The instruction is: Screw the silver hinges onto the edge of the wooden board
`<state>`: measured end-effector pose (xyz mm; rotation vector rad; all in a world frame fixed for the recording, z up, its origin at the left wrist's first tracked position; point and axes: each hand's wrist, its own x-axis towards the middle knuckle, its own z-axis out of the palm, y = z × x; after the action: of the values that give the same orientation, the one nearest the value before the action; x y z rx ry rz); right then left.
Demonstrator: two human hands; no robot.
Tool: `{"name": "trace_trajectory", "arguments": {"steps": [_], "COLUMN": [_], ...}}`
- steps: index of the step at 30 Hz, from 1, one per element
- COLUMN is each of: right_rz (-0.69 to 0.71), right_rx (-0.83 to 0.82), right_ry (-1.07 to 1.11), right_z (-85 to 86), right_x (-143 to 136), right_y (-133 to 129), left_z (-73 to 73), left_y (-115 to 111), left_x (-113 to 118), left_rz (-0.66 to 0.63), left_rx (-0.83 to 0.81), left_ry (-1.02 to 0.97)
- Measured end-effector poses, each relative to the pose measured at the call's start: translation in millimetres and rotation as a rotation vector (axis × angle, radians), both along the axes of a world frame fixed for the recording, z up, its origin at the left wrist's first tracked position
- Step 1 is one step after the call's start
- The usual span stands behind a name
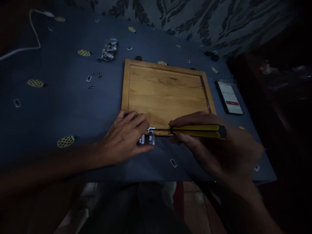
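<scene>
A wooden panel (168,91) with a raised frame lies on the blue cloth. At its near edge sits a metal hinge (151,136), partly hidden by my left hand (126,135). The fingers of that hand are wrapped over the panel's near-left edge and press against the hinge. My right hand (219,146) grips a yellow and black screwdriver (200,131) between thumb and fingers. The screwdriver lies nearly level, its shaft pointing left with the tip at the hinge.
More metal hinges (109,49) lie in a group at the back left, with several small screws (94,79) nearer. A phone (229,97) rests right of the panel. A white cable (36,32) crosses the far left. Dark keys or similar (213,55) lie at the back right.
</scene>
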<state>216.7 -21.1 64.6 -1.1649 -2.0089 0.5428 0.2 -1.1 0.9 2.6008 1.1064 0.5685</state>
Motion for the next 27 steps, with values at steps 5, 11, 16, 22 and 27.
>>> {"name": "trace_trajectory", "arguments": {"steps": [5,11,16,22,27], "right_rz": [0.004,-0.052,-0.095,-0.100,-0.098], "right_rx": [-0.004,0.043,-0.030,-0.004,0.031], "right_ry": [0.027,0.183,0.240,0.187,0.170], "right_z": [-1.6,-12.9,-12.5,-14.9,-16.5], "right_x": [0.1,6.4,6.3,4.8,4.4], "right_y": [0.8,-1.2,-9.8,-13.5,-12.7], "left_z": [-1.1,-1.0,0.3,-0.2,-0.7], "left_y": [-0.1,-0.3,0.0,-0.7,-0.7], "left_x": [-0.4,-0.2,0.3,1.1,0.7], "left_rz": [-0.005,0.002,0.004,0.015,0.011], "left_rx": [0.010,0.029,0.025,0.018,0.023], "left_ry": [0.003,-0.005,0.001,0.003,0.011]}}
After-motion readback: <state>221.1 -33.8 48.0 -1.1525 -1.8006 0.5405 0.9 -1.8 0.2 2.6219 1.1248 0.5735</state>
